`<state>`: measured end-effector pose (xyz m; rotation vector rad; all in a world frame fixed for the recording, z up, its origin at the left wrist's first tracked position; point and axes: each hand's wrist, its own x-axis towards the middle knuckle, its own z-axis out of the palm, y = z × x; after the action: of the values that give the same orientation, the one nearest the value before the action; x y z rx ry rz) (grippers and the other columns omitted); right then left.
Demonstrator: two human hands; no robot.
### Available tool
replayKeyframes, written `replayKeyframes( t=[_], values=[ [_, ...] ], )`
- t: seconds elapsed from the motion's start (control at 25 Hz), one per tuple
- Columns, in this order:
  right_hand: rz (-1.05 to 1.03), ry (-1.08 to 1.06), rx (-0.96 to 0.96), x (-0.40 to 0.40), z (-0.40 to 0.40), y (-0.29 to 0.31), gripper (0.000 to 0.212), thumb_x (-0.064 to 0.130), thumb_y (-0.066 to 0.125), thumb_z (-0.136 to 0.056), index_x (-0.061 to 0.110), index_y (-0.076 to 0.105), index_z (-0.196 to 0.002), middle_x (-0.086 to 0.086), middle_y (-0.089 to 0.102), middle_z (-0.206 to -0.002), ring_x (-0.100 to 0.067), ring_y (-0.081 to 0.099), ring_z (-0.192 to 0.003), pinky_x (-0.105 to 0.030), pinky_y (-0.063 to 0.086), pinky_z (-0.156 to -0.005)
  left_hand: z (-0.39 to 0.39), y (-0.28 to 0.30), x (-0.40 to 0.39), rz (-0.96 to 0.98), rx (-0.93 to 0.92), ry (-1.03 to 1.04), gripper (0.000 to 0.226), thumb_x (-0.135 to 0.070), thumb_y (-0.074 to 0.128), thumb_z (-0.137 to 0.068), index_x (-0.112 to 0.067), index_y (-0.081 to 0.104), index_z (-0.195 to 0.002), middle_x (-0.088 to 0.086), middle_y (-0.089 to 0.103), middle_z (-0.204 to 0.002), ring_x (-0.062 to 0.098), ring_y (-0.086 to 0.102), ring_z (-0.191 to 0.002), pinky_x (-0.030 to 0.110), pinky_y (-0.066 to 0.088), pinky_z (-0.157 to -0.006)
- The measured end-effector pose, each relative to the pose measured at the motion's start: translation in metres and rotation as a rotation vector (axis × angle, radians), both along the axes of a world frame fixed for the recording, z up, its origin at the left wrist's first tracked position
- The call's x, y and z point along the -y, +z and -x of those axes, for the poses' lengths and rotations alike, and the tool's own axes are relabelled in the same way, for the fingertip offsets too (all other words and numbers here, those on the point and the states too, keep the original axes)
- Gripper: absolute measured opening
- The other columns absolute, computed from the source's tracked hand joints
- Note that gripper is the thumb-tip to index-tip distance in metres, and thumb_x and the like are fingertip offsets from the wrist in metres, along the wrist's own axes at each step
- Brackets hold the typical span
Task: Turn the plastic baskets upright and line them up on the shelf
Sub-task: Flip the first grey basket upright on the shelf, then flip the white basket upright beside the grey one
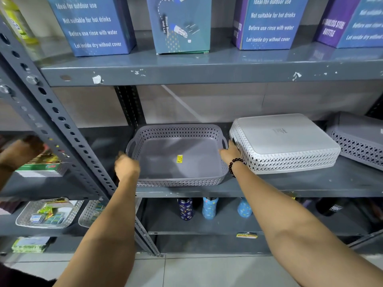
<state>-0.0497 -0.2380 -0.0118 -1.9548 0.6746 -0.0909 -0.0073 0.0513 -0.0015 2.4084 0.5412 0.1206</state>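
Note:
A grey plastic basket (pixel 178 156) stands upright on the middle shelf (pixel 290 185), with a yellow sticker inside. Right of it a white basket (pixel 286 141) lies upside down, and a second grey basket (pixel 360 141) lies upside down at the far right, partly cut off. My left hand (pixel 126 167) is blurred, fingers curled, at the upright basket's front left corner; whether it grips the rim is unclear. My right hand (pixel 230 152), with a bead bracelet on the wrist, sits in the gap between the two baskets, fingers hooked at the white basket's left handle hole.
A slanted perforated steel post (pixel 62 129) crosses the left side. Blue boxes (pixel 93 27) stand on the shelf above. Bottles (pixel 209 208) stand on the shelf below. Baskets of small goods (pixel 49 214) sit lower left. Another person's hand (pixel 20 151) reaches in at far left.

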Motion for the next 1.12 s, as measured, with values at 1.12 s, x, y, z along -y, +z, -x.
replayKeyframes(
  t=[1.12],
  values=[
    [0.768, 0.007, -0.257, 0.300, 0.037, 0.021, 0.056, 0.028, 0.039, -0.096, 0.005, 0.027, -0.146, -0.018, 0.029, -0.152, -0.034, 0.023, -0.143, -0.052, 0.022, -0.116, -0.015, 0.003, 0.396, 0.055, -0.070, -0.338, 0.067, -0.040, 0.030, -0.098, 0.006, 0.021, -0.145, 0.026, 0.024, -0.152, 0.042, 0.028, -0.138, 0.049, 0.030, -0.113]
  ],
)
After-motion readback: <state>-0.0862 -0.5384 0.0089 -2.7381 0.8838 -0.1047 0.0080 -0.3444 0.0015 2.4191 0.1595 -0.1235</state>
